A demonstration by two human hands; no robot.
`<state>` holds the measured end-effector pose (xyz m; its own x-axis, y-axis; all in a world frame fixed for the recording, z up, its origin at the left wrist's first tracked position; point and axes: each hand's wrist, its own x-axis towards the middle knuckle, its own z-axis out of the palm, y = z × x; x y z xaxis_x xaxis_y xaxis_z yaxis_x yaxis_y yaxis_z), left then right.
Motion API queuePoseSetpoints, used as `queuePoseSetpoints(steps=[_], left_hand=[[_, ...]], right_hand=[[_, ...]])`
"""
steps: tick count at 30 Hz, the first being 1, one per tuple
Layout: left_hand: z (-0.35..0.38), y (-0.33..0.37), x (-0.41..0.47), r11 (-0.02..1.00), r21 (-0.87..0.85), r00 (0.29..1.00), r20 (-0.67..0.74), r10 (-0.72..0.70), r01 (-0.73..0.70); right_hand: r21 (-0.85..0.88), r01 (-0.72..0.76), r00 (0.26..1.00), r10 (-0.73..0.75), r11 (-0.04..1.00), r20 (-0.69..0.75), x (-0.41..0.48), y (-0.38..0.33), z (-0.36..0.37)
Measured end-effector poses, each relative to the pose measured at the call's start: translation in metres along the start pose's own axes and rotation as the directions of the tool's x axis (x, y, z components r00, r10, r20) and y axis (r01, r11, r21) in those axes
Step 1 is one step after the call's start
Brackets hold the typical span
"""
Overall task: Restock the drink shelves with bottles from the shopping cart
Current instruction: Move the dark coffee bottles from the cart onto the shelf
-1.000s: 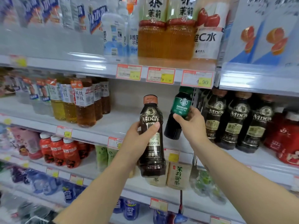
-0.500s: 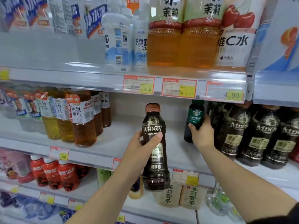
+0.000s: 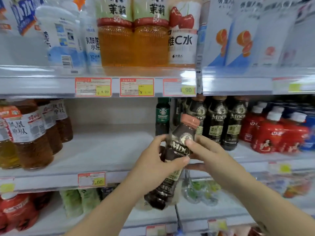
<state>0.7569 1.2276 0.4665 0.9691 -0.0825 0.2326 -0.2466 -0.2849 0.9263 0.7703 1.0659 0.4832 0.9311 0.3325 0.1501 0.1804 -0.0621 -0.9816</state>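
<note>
Coffee bottle (image 3: 177, 160) blurred, tilted, label hidden by left hand (image 3: 158, 160), right hand (image 3: 204, 150)

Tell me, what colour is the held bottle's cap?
Salmon-pink cap on the dark coffee bottle; head view.

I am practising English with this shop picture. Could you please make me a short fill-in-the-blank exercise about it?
1. Both hands, the left hand and the right hand, hold one dark coffee bottle with a ____ cap.
2. The held bottle is ____, not upright.
3. The green-labelled bottle stands on the shelf to the ____ of the dark bottles.

Missing words: pink; tilted; left
</note>
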Motion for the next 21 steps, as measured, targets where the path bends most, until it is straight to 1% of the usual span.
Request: queuePoseSetpoints(steps=[2, 4, 7, 9, 10, 12, 14, 17, 21], left_hand=[[0.027, 0.011, 0.003, 0.993, 0.055, 0.994, 0.048, 0.099, -0.101], [0.052, 0.024, 0.009, 0.976, 0.094, 0.978, 0.085, 0.190, -0.197], [0.084, 0.041, 0.023, 0.931, 0.128, 0.935, 0.146, 0.323, -0.342], [0.099, 0.046, 0.034, 0.884, 0.212, 0.907, 0.166, 0.388, -0.417], [0.103, 0.046, 0.038, 0.861, 0.272, 0.902, 0.160, 0.400, -0.430], [0.108, 0.037, 0.048, 0.827, 0.381, 0.911, 0.144, 0.387, -0.412], [0.110, 0.023, 0.058, 0.796, 0.490, 0.934, 0.157, 0.322, -0.357], [0.113, 0.005, 0.068, 0.749, 0.589, 0.953, 0.181, 0.243, -0.303], [0.118, -0.007, 0.071, 0.719, 0.641, 0.963, 0.201, 0.181, -0.269]], right_hand=[[-0.009, 0.056, 0.994, -0.057, 0.998, -0.089, -0.015, -0.005, -0.016], [-0.040, 0.134, 0.966, -0.139, 0.990, -0.216, -0.029, -0.010, -0.035], [-0.154, 0.243, 0.893, -0.283, 0.958, -0.350, -0.048, -0.020, -0.067], [-0.237, 0.295, 0.829, -0.372, 0.925, -0.417, -0.056, -0.023, -0.089], [-0.286, 0.310, 0.795, -0.412, 0.907, -0.446, -0.057, -0.022, -0.100], [-0.394, 0.304, 0.729, -0.478, 0.867, -0.490, -0.057, -0.018, -0.121], [-0.477, 0.287, 0.690, -0.524, 0.831, -0.499, -0.053, -0.009, -0.139], [-0.529, 0.254, 0.685, -0.537, 0.810, -0.493, -0.041, 0.002, -0.157], [-0.572, 0.212, 0.710, -0.527, 0.792, -0.467, -0.020, 0.013, -0.172]])
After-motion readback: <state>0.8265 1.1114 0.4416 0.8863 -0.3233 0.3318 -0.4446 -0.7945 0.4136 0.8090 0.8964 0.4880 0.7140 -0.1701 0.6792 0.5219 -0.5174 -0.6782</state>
